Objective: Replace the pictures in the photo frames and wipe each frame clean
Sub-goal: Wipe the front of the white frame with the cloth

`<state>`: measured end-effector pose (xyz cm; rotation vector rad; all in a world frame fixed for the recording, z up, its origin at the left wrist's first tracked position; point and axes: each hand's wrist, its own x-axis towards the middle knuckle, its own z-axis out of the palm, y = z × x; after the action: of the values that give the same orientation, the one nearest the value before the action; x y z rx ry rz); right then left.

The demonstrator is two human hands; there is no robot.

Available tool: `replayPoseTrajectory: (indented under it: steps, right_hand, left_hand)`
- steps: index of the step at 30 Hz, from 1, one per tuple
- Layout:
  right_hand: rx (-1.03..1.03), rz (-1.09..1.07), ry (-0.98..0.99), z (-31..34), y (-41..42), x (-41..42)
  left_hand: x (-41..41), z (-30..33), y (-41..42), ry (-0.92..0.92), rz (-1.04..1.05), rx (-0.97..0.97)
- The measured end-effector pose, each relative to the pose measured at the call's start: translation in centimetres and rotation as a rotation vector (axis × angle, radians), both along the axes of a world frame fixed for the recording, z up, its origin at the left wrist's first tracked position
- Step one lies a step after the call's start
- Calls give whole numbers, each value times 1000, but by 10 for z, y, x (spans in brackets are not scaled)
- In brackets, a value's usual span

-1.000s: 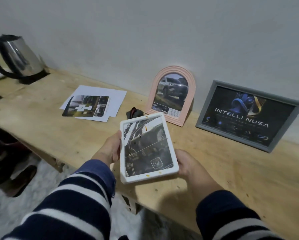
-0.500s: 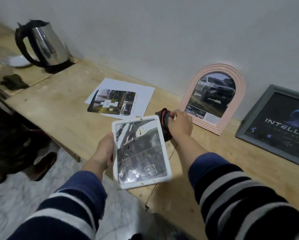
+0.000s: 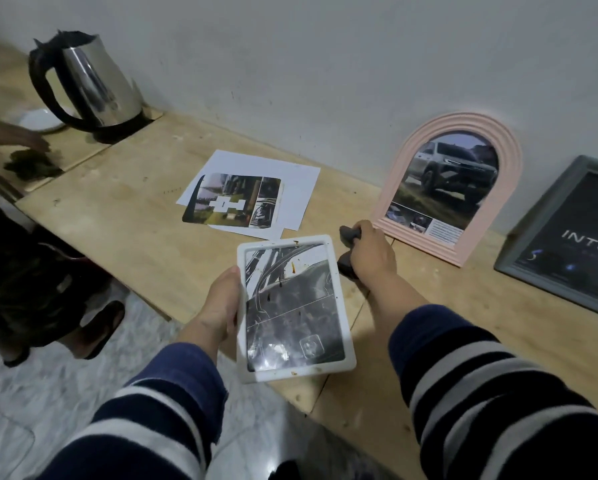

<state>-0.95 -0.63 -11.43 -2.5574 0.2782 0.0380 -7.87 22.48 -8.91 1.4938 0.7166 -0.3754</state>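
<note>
Both hands: glossy white frame point(image 3: 295, 308), crumpled cloth point(image 3: 349, 233).

— Where does everything sit on the table point(image 3: 124, 233)?

— The kettle point(image 3: 89, 86) stands at the far left by the wall point(image 3: 325, 46). The papers point(image 3: 252, 194) lie in the middle.

— And the frames?

— The arched frame point(image 3: 450, 185) leans on the wall, right of the papers; another frame point(image 3: 567, 237) is right of it. The small frame point(image 3: 294, 308) is nearest, before the papers, between the left hand point(image 3: 221, 306) and the right hand point(image 3: 370, 251).

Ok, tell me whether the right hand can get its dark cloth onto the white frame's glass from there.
Probably yes: the right hand grips the dark cloth just beside the white frame, which the left hand holds face up, and nothing lies between them.
</note>
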Motion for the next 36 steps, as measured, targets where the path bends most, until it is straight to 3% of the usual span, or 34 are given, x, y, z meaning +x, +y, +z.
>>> replayPoseTrajectory:
  steps: [6, 12, 20, 26, 29, 36]
  right_hand:
    - [-151, -290, -32, 21, -73, -57]
    - [97, -482, -15, 28, -160, -110]
    - [97, -261, -50, 19, -166, -123]
    - [-80, -14, 47, 16, -141, -88]
    - [-185, -1, 164, 9, -139, -90]
    - [-293, 45, 156, -1, -139, -128]
  left_hand:
    - [-4, 0, -54, 13, -97, -4]
    - [-12, -25, -132, -6, -258, -12]
    - [-6, -62, -167, -83, -336, 221]
    - [-1, -67, -170, -61, -294, 222]
    - [-2, -68, -175, -62, -230, 194]
    - [3, -76, -175, -106, -243, 188]
